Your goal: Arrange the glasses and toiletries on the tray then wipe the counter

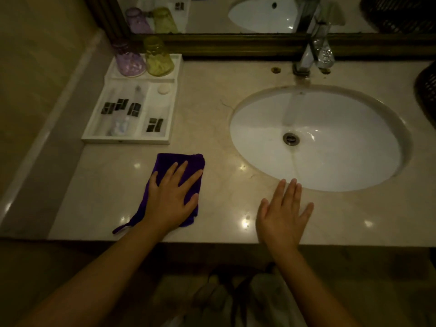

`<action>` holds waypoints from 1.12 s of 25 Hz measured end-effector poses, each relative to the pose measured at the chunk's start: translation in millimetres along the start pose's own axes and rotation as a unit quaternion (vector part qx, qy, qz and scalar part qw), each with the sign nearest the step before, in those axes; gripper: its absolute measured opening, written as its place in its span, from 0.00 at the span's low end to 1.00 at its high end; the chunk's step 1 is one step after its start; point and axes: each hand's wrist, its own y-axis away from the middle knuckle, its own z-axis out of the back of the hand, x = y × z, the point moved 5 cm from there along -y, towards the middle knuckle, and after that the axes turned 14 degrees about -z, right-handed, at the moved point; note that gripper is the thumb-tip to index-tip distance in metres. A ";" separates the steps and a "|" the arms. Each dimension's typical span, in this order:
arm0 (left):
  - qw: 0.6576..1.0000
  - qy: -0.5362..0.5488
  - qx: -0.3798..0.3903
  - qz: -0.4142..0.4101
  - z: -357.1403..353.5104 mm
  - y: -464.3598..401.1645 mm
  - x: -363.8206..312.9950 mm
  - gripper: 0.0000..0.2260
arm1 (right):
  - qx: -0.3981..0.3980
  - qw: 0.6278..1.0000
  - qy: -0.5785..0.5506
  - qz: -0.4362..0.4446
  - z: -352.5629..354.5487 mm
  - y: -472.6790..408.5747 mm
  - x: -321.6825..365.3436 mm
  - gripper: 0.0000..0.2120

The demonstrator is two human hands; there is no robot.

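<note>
Hands lie flat with fingers spread: the left hand [171,197] presses a purple cloth [175,185] onto the table near its front edge, while the right hand [284,213] rests bare and empty beside the sink [330,161]. Arranging looks done, since the purple glass [128,60] and yellow glass [158,57] stand upside down with the toiletries [132,107] in the white tray [125,139] at the back left corner. Wiping seems under way, most of the surface likely left.

the left hand [171,198] hides much of the purple cloth [179,161]; tray [127,139] toiletries blur.
</note>
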 end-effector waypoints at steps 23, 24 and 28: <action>0.994 -0.043 0.068 0.073 16.2 81.0 160.5 0.27 | 0.057 0.950 0.025 0.307 -40.5 74.5 170.7 0.33; 0.992 -0.031 0.091 0.085 19.6 83.0 159.2 0.27 | 0.066 0.949 0.024 0.307 -39.1 76.3 169.5 0.34; 0.989 -0.034 0.114 0.091 34.7 67.8 141.2 0.29 | 0.113 0.940 0.004 0.322 -27.8 71.3 173.3 0.33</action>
